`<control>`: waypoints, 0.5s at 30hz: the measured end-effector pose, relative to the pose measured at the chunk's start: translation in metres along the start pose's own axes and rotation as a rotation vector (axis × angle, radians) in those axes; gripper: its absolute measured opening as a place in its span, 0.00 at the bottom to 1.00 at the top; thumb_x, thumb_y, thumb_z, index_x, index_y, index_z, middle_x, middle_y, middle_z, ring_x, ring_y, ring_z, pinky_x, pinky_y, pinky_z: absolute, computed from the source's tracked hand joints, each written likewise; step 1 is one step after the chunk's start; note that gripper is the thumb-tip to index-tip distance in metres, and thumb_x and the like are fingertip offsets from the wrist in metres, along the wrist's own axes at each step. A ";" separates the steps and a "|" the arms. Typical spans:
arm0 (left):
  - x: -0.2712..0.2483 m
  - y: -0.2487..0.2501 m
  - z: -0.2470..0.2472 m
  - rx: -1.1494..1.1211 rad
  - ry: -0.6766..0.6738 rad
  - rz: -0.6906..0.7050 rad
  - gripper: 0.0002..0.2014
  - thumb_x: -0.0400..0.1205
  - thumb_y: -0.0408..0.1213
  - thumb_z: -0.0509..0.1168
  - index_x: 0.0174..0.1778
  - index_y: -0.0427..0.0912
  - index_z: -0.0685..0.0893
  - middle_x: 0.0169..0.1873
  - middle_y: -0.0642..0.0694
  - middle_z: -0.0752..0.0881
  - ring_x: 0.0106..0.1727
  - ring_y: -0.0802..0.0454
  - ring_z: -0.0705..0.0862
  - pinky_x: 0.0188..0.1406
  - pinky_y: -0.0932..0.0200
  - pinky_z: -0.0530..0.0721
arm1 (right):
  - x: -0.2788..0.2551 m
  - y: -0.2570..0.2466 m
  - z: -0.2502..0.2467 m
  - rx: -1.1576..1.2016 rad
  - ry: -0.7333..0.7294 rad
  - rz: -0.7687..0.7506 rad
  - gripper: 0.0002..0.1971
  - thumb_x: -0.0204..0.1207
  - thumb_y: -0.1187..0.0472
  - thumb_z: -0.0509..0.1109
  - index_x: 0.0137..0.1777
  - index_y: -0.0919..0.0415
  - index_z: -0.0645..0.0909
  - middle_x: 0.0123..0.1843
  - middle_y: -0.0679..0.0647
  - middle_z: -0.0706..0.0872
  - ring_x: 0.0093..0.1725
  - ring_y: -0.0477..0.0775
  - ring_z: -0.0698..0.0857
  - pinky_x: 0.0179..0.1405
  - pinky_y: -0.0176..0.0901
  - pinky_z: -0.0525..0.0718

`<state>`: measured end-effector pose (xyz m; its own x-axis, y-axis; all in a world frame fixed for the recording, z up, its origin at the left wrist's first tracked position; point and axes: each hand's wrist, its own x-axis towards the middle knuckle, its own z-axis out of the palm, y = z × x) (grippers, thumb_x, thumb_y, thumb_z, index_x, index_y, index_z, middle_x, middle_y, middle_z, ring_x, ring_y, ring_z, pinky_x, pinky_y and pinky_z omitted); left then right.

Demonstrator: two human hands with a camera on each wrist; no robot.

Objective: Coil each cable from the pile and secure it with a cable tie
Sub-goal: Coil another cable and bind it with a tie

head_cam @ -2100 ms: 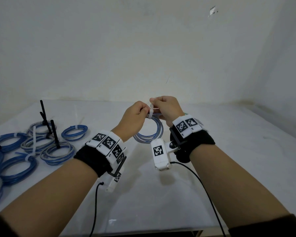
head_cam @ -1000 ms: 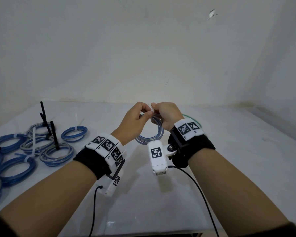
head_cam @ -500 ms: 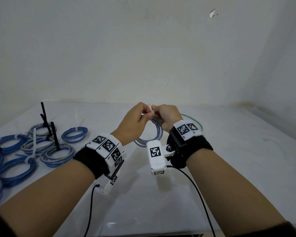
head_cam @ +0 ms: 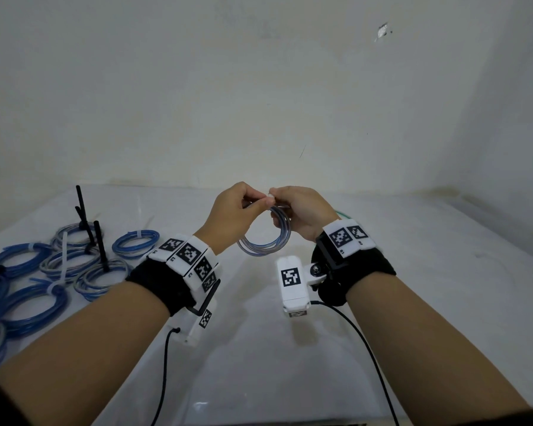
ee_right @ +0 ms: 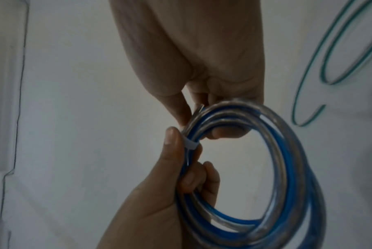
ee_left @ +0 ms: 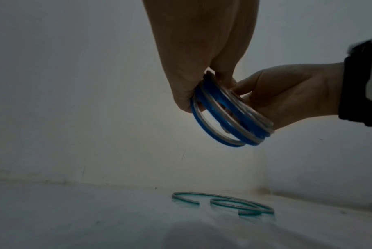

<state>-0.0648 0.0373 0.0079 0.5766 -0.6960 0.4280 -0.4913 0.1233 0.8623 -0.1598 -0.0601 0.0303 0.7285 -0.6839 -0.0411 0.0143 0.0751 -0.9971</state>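
A coil of blue and clear cable [head_cam: 263, 245] hangs in the air over the white table [head_cam: 428, 302], held up between both hands. My left hand [head_cam: 250, 207] pinches its top from the left, thumb pressed on the white cable tie [ee_right: 190, 144] wrapped round the strands. My right hand [head_cam: 285, 204] grips the coil's top from the right, fingers curled round it. The right wrist view shows the coil [ee_right: 287, 168] as an open ring under the right hand [ee_right: 202, 118], with the left hand [ee_right: 176, 168] coming from below. A small white piece of the tie [head_cam: 270, 198] shows between the fingertips.
Several tied blue and clear coils [head_cam: 59, 272] lie at the table's left, some with black tie tails [head_cam: 100, 247] sticking up. A loose green cable [ee_left: 223, 202] lies on the table behind my right hand. Walls close the back and right.
Both hands have sunk slightly and drawn closer over the coil. The long white tie tail that stood up between them is down to a small stub.
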 end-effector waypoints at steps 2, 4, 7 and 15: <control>-0.001 0.000 0.000 -0.020 0.017 -0.012 0.07 0.77 0.38 0.71 0.37 0.47 0.80 0.38 0.50 0.86 0.41 0.54 0.83 0.50 0.56 0.82 | 0.000 0.000 0.002 0.016 0.008 0.001 0.08 0.80 0.67 0.65 0.39 0.66 0.78 0.29 0.58 0.80 0.26 0.52 0.78 0.28 0.42 0.79; -0.002 0.000 0.000 -0.047 0.040 -0.014 0.07 0.77 0.37 0.72 0.36 0.46 0.80 0.36 0.50 0.86 0.38 0.57 0.82 0.46 0.60 0.82 | -0.001 0.000 0.004 0.027 -0.001 0.000 0.09 0.81 0.67 0.63 0.38 0.67 0.78 0.31 0.59 0.80 0.28 0.53 0.79 0.31 0.44 0.82; -0.002 -0.002 0.001 -0.083 0.062 -0.037 0.07 0.77 0.38 0.72 0.36 0.45 0.81 0.37 0.49 0.87 0.39 0.57 0.83 0.48 0.58 0.83 | -0.002 -0.001 0.005 0.027 -0.010 -0.006 0.10 0.82 0.68 0.62 0.39 0.67 0.76 0.34 0.60 0.81 0.32 0.53 0.81 0.35 0.46 0.85; -0.001 -0.001 0.006 -0.191 0.079 -0.066 0.06 0.81 0.35 0.67 0.38 0.43 0.79 0.37 0.50 0.85 0.40 0.58 0.84 0.52 0.57 0.83 | -0.006 -0.004 0.008 0.112 -0.114 -0.019 0.11 0.85 0.68 0.54 0.46 0.72 0.75 0.46 0.69 0.83 0.44 0.61 0.85 0.49 0.56 0.87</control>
<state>-0.0686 0.0340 0.0051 0.6567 -0.6501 0.3823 -0.3224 0.2163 0.9216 -0.1589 -0.0499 0.0348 0.8000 -0.6000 -0.0079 0.1011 0.1478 -0.9838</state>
